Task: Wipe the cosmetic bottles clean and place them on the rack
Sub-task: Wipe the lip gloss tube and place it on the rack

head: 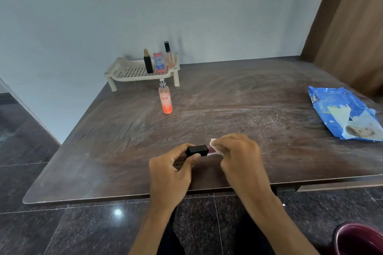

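Left hand (172,168) grip closed on black cap end of tube (198,150), low over near tabletop (124,141). Right hand (238,154) grip pinches wipe (215,147) around tube's pink body. Risk: twisting rub loosens cap or tube slips out. Farther: orange bottle (165,97) stands unwiped before rack (132,72); careless reach could topple it. Three bottles on rack.

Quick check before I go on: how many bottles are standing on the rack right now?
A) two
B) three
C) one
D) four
B: the rack holds a black bottle, a pink bottle and a slim tube; the orange spray bottle stands on the table in front of it.
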Tool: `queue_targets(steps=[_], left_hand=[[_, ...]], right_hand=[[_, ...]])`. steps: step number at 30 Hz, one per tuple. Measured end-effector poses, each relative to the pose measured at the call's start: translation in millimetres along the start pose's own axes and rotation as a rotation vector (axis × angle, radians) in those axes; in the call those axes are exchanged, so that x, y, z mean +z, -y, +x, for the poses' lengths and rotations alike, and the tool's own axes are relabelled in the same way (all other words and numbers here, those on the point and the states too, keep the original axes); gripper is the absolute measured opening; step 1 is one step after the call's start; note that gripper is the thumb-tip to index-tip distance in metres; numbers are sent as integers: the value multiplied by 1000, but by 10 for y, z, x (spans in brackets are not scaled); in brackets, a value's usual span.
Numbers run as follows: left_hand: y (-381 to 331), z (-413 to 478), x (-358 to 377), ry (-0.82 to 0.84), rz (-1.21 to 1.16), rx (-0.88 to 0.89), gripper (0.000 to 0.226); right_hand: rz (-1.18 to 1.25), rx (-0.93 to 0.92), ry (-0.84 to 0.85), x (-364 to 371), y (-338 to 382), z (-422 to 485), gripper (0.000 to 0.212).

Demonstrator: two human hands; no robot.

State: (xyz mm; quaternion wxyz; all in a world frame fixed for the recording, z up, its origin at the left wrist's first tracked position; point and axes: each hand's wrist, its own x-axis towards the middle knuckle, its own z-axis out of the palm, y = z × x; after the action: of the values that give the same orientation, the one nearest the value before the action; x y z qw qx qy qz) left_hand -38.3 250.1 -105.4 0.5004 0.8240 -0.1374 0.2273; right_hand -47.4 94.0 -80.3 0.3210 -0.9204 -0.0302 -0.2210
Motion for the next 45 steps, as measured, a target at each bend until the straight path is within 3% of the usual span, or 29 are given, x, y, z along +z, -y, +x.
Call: queue_targets(steps=[7,12,15,18,24,27,31,34,41,45], left_hand=[[25,-22,-13,-11,-37,-15,49],[-22,-1,-9,8,-34,-26,34],[-24,6,-5,-6,0,-6,47],[-24,18,-9,-8,12,3,43],[23,-7,-22,9,-25,-56,40],[31,-3,-28,33,-1,-66,39],[21,6,3,21,22,-47,17],[78,8,25,-1,18,-73,19],[72,-22,19,5,0,-88,31],[30,-15,12,21,-33,-121,27]], right_hand=[[-7,-136,29,179,394,-69,28],[24,-31,29,50,123,-7,26],[11,50,-27,-18,-62,39,23],[-25,62,-43,20,-42,40,21],[55,-129,18,153,339,-52,21],[114,-74,46,127,192,-16,22],[-3,61,6,3,-128,75,12],[-105,116,0,13,-119,96,15],[11,-80,11,143,387,-62,22],[92,-78,38,155,251,-33,23]])
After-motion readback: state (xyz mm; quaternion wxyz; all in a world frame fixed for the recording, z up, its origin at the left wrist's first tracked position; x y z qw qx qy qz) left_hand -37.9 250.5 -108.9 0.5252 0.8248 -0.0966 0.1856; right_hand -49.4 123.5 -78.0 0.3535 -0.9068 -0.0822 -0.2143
